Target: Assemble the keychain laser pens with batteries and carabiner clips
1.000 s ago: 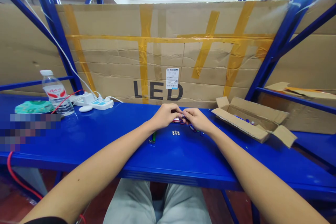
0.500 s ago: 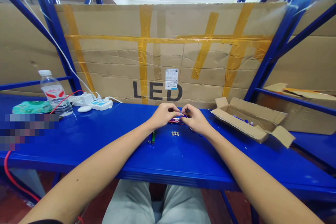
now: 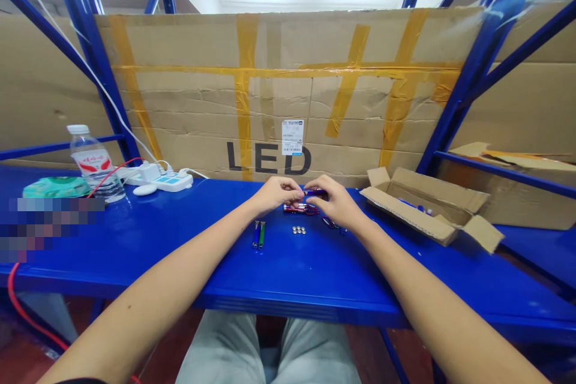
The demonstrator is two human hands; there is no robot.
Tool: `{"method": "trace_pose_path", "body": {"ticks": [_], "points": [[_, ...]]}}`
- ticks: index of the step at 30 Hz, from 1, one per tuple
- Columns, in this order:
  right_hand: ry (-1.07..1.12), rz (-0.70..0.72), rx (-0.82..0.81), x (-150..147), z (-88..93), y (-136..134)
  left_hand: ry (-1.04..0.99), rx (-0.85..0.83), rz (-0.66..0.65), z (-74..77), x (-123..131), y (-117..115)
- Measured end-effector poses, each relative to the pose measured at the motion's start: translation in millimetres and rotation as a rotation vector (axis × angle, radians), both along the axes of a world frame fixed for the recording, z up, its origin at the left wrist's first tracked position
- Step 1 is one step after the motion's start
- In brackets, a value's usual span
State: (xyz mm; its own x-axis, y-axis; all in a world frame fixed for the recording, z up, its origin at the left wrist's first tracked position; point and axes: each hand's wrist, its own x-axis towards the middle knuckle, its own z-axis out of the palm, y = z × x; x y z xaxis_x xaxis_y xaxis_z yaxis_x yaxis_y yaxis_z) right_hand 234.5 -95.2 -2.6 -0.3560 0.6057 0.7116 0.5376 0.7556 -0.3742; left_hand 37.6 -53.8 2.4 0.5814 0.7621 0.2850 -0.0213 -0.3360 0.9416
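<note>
both hands meet just above the blue tabletop (image 3: 180,252). the left hand (image 3: 276,194) pinches one end of a purple pen light (image 3: 315,192) and the right hand (image 3: 337,204) pinches the other end, each grip closed on it. a red pen light (image 3: 294,209) lies right under it. a few round batteries (image 3: 299,230) and two more pen lights (image 3: 258,234) lie nearer the person. an open cardboard box (image 3: 432,210) sits to the right.

On the bench (image 3: 180,252), the bottle (image 3: 92,162) stands far left, the open carton (image 3: 427,207) right, small discs (image 3: 299,230) between.
</note>
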Motion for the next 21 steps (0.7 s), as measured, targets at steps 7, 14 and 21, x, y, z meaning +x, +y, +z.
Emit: {"method": "trace_pose_path", "body": {"ticks": [7,14,21], "points": [[-0.033,-0.022,0.072,0.0,1.5,-3.6,0.063,0.119,-0.037,5.2,0.0,-4.6],[-0.046,0.021,0.107,-0.2,4.3,-7.0,0.025,0.236,0.014,4.0,-0.9,-1.9],[-0.007,-0.006,0.013,-3.3,3.8,-8.1,0.024,0.248,0.013,6.1,1.1,-11.1]]}}
